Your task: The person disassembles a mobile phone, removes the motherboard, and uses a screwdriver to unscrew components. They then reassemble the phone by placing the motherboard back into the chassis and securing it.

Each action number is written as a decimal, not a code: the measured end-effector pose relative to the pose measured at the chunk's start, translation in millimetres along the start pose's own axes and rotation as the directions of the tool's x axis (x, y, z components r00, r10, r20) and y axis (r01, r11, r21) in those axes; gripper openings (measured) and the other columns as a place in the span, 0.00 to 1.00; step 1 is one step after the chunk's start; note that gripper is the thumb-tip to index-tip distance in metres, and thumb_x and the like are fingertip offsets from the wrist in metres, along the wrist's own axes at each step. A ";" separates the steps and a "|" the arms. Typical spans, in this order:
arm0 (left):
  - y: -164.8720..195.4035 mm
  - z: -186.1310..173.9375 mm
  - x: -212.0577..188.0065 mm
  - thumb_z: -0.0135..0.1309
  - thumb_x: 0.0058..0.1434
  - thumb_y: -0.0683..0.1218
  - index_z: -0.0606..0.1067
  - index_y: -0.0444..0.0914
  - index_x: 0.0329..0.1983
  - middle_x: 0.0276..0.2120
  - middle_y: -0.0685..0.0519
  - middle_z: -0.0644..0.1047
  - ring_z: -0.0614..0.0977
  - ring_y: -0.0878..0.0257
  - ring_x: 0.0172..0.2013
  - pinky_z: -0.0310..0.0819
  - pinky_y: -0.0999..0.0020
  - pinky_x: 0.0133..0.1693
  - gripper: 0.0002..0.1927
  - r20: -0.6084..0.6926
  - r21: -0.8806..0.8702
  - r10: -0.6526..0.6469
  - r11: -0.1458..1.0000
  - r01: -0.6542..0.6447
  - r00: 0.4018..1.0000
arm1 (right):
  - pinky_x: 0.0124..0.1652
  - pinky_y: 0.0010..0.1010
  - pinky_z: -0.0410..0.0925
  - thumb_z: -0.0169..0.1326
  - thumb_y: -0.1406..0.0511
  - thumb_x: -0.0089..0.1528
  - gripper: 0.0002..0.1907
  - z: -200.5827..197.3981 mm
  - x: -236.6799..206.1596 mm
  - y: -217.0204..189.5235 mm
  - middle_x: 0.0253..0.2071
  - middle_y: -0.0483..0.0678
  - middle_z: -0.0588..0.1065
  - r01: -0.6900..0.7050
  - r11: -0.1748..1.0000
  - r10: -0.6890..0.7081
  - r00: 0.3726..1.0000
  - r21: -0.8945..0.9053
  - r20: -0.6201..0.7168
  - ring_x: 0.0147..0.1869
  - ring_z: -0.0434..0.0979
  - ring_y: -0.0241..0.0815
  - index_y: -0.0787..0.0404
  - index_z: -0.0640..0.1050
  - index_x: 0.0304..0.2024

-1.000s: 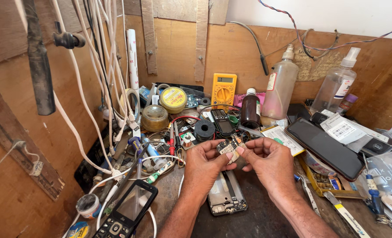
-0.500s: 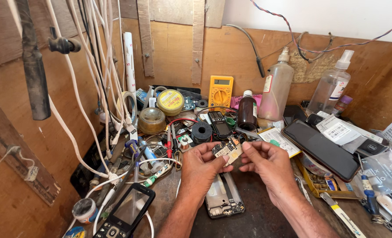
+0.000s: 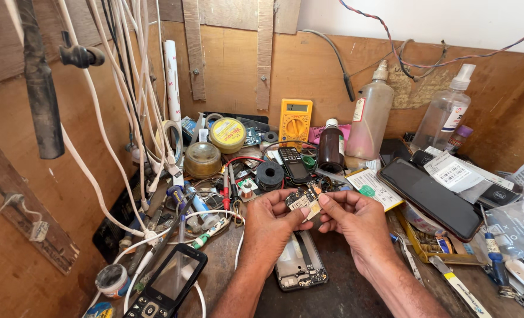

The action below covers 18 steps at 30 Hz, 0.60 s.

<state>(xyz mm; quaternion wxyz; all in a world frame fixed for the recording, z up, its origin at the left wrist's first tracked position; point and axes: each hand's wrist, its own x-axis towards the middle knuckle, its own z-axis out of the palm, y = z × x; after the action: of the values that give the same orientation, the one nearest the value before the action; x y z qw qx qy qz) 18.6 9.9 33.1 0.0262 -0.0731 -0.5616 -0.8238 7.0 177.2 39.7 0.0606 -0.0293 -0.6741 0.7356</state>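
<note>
Both my hands meet above the workbench and pinch a small dark circuit board [image 3: 302,199] between their fingertips. My left hand [image 3: 271,222] grips its left side, my right hand [image 3: 356,221] its right side and a pale tab under it. Directly below my hands lies an opened phone frame [image 3: 299,267], face down on the dark bench top. A black keypad phone [image 3: 291,163] lies just behind the board.
A black keypad phone [image 3: 169,284] lies at the front left among white cables [image 3: 126,123]. Behind are a yellow multimeter [image 3: 295,121], a brown bottle [image 3: 331,146], two plastic bottles [image 3: 370,119], solder tins [image 3: 227,134], and a large dark phone [image 3: 429,197] on the right clutter.
My hands and the circuit board have shifted slightly within the view as the head moved; the grip on the board is unchanged.
</note>
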 end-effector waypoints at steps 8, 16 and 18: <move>-1.9 -0.6 0.5 0.57 0.58 0.34 0.74 0.25 0.55 0.39 0.43 0.85 0.86 0.64 0.32 0.85 0.72 0.34 0.21 -0.007 -0.003 -0.021 1.000 0.021 1.000 | 0.28 0.28 0.72 0.63 0.66 0.60 0.13 1.1 -3.5 -1.5 0.28 0.50 0.77 -0.001 1.000 0.000 1.000 -0.025 -0.018 0.29 0.75 0.36 0.72 0.81 0.40; -5.6 -3.0 2.9 0.56 0.59 0.35 0.74 0.24 0.55 0.38 0.44 0.85 0.86 0.64 0.32 0.86 0.72 0.34 0.20 -0.027 -0.043 -0.001 0.999 0.000 1.000 | 0.33 0.31 0.73 0.61 0.66 0.58 0.10 -3.3 -12.5 -23.4 0.37 0.45 0.79 0.351 0.807 -0.373 0.926 -0.474 0.051 0.38 0.77 0.35 0.60 0.82 0.43; -6.0 -2.7 3.2 0.56 0.60 0.36 0.75 0.24 0.55 0.38 0.44 0.85 0.86 0.64 0.32 0.86 0.72 0.34 0.20 -0.013 -0.028 0.006 1.000 -0.007 1.000 | 0.38 0.33 0.71 0.65 0.67 0.55 0.12 -6.3 -16.7 -29.4 0.40 0.46 0.76 0.558 0.591 -0.520 0.816 -0.583 0.253 0.43 0.76 0.39 0.59 0.83 0.42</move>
<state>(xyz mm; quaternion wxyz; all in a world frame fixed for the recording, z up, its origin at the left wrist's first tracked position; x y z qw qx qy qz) 14.4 9.7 27.1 0.0314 -0.0700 -0.5497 -0.8318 25.8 183.8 67.8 0.2478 0.1777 -0.8590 0.4113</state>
